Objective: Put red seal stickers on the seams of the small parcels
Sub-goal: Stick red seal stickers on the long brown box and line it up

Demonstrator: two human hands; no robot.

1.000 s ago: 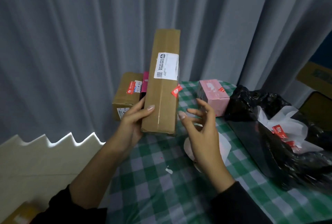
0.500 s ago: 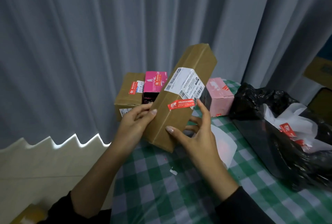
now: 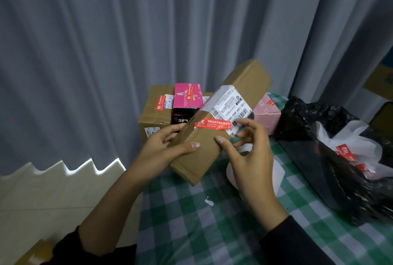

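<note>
You're holding the parcel [image 3: 204, 152] tilted over the worktop [image 3: 191, 222]: L hand [image 3: 163, 149] gripping its side, R hand [image 3: 248, 158] pinching the edge below the red sticker [image 3: 212, 123]. Prob. light, stiff cardboard; grip by long edges.

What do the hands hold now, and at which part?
The long brown cardboard box: the left hand grips its lower left edge, and the right hand pinches its right edge just below the red seal sticker.
</note>
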